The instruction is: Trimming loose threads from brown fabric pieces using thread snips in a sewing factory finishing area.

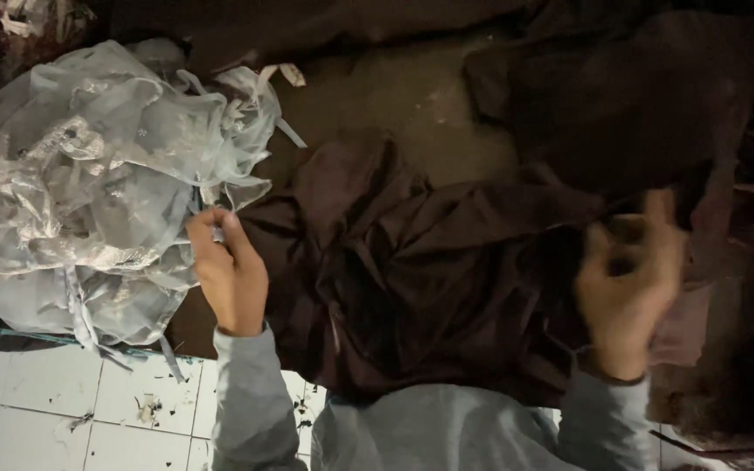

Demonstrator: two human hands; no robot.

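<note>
The left hand point(230, 272) is in the lower left part of the frame, at the edge of a big pile of clear plastic bags point(89, 187). Its fingers point(205, 234) are pinched together on a bit of that plastic. The pile is crinkled and shiny and fills the upper left of the frame. The right hand point(628, 292) is on the right side of the frame. It is blurry, with the fingers curled, and it sits at the edge of a dark brown cloth point(412, 270). I cannot tell if those fingers grip the cloth or only touch it. The cloth lies bunched up in the middle of the frame, between the two hands, and more dark cloth spreads over the upper right. Both arms wear grey sleeves point(250, 401). A white tiled floor point(37, 410) with small bits of dirt shows in the lower left corner, just below the plastic pile.
</note>
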